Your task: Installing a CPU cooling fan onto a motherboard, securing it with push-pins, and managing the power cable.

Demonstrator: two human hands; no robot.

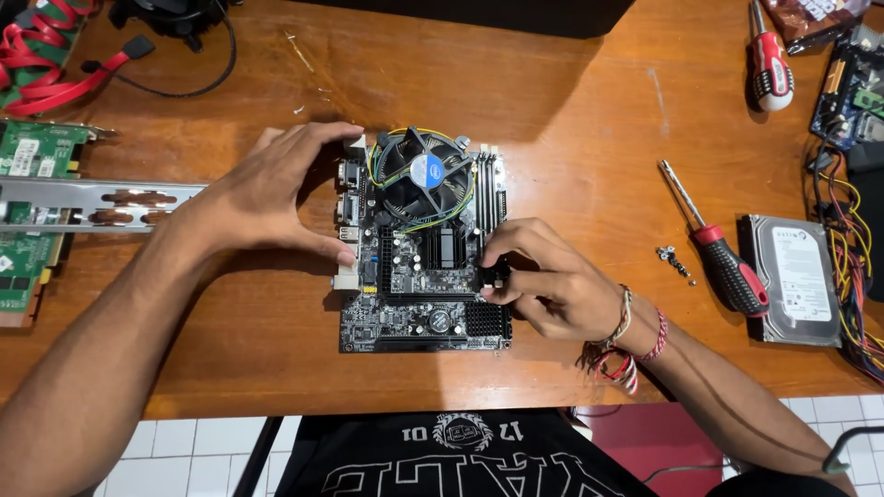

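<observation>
Both hands meet the motherboard (419,276): left hand (267,198) spread over its port edge, right hand (552,285) grip pinching a black connector (498,272).

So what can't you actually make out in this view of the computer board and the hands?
- Head view: the small black part at the right hand fingers is mostly covered by them.
- The motherboard left-edge ports sit under the left hand.
- The green cards are cut off by the left frame edge.
- The screws are too small to tell apart.
</observation>
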